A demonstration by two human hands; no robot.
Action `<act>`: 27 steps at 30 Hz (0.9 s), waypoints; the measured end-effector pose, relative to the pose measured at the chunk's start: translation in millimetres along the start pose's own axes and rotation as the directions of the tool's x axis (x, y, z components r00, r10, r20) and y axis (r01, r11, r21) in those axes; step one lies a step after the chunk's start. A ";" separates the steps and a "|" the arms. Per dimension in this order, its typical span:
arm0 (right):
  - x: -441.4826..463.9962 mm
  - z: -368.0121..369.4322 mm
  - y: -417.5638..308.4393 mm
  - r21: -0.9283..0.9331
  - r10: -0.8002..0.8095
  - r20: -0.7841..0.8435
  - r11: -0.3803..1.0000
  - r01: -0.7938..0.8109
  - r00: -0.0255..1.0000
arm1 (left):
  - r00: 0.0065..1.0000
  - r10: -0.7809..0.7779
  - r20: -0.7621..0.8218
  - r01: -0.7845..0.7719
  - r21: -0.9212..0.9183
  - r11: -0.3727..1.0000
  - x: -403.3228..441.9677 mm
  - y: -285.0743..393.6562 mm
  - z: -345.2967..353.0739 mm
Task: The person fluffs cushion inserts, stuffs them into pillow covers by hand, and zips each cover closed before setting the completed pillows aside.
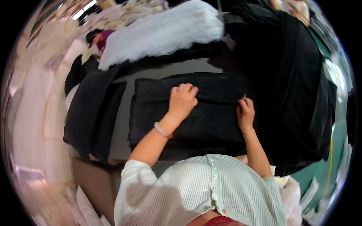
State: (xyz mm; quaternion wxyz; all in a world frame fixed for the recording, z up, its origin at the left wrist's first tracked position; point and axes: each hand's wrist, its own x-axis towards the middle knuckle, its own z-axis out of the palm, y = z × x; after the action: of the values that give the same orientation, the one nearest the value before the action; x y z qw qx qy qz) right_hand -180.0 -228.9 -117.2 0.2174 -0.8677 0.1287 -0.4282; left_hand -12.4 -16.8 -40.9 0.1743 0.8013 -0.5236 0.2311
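Black fabric [203, 120] lies folded on the grey table [126, 109] in front of me, its upper layer making a band along the far side. My left hand [183, 98], with a pale bangle at the wrist, is on the edge of that band near its middle, fingers curled over the cloth. At the right end of the fabric, my right hand [246, 111] pinches the edge of the same cloth between thumb and fingers.
A large heap of black fabric [294, 86] rises on the right. More black cloth [90, 113] hangs over the table's left side. White fluffy material [162, 34] lies at the far side. A person [101, 38] in purple is beyond it. A brown box [92, 184] stands lower left.
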 end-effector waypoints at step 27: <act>14.5 -70.4 0.2 0.760 0.404 0.567 0.079 -0.645 0.718 | 0.876 -0.454 -0.162 -0.236 -0.966 -0.110 -273.9 -185.8 -64.3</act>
State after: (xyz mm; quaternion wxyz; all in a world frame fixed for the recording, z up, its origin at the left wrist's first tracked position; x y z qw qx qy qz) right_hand -227.5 -253.9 -69.4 0.8248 -0.5041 0.1378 -0.2159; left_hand 52.0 297.1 -145.8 0.8440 0.3636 -0.3876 -0.0713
